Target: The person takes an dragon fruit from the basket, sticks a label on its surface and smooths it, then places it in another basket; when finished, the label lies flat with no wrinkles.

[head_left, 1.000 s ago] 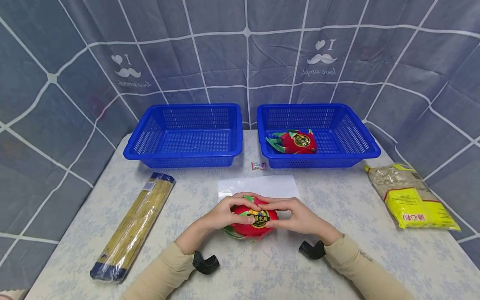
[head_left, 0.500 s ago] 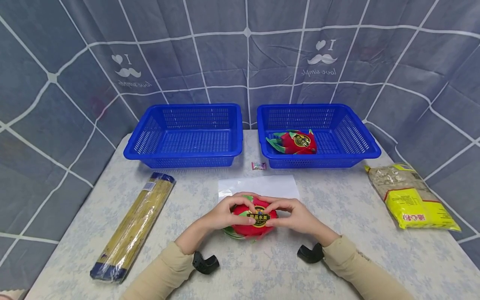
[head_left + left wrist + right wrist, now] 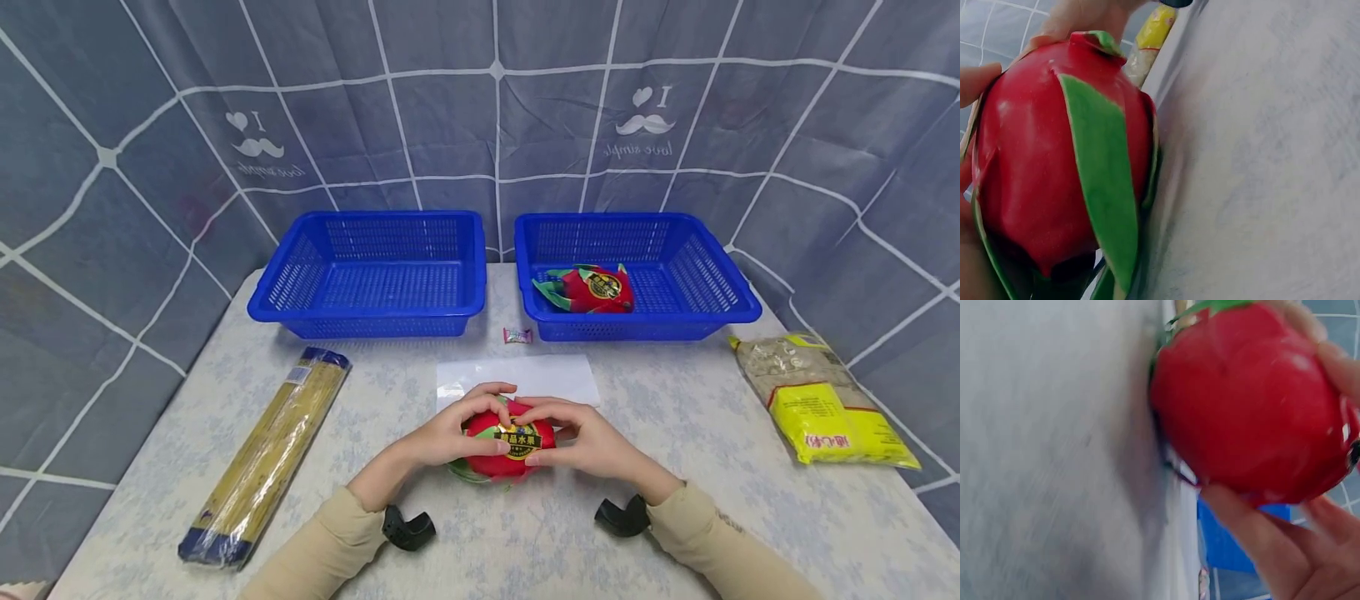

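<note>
A red dragon fruit (image 3: 521, 439) with green scales and a round black-and-gold label lies on the table in front of the person. The left hand (image 3: 448, 429) grips its left side, thumb near the label and fingers curved over the top. From the other side the right hand (image 3: 596, 442) holds it, with the thumb by the label's right edge. Up close in the left wrist view, a long green scale runs down the dragon fruit (image 3: 1041, 150). Its smooth red skin fills much of the right wrist view, with fingers (image 3: 1266, 544) against it.
Two blue baskets (image 3: 367, 315) stand at the back; the right one holds another dragon fruit (image 3: 600, 290). A wrapped candy (image 3: 517, 335) and a white sheet (image 3: 551, 375) lie behind the hands. Packaged noodles (image 3: 270, 454) lie left, a yellow-labelled bag (image 3: 832, 408) right.
The right hand's fingers have shifted slightly on the dragon fruit, showing more of the label. A left-hand finger has lifted a little at the top. The head view has tilted slightly up.
</note>
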{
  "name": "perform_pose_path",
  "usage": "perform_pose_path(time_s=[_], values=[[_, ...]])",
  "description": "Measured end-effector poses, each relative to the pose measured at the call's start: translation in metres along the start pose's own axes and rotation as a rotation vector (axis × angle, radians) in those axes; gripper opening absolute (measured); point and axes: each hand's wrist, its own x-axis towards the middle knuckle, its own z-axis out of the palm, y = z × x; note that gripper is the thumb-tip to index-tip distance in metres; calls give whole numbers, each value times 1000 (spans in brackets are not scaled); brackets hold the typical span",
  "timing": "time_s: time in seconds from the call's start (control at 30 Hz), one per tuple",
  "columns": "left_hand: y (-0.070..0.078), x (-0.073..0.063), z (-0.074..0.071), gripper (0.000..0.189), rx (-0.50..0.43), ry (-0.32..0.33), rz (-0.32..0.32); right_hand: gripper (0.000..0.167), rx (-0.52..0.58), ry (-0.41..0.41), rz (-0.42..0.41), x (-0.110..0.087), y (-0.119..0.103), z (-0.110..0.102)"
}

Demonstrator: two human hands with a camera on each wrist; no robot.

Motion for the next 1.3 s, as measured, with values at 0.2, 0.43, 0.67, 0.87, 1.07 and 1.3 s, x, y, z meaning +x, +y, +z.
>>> perform_pose_path(time_s=[0.2,0.43,0.67,0.87,1.07,1.3], values=[[0,0,-3,16,1,-32,11,40,63,-47,34,-2,-4,-9],[11,19,-21,28,53,215,13,40,235,-108,-73,-21,-11,-76],[19,56,-47,29,23,389,0,46,381,196,-311,-33,-30,-154],[15,88,-43,30,56,429,-50,46,319,642,-247,-23,-27,-192],[0,113,-29,29,48,486,-107,45,90,867,-89,-8,15,-221],[-4,129,-19,23,-89,650,-118,51,-406,917,260,5,20,-216]])
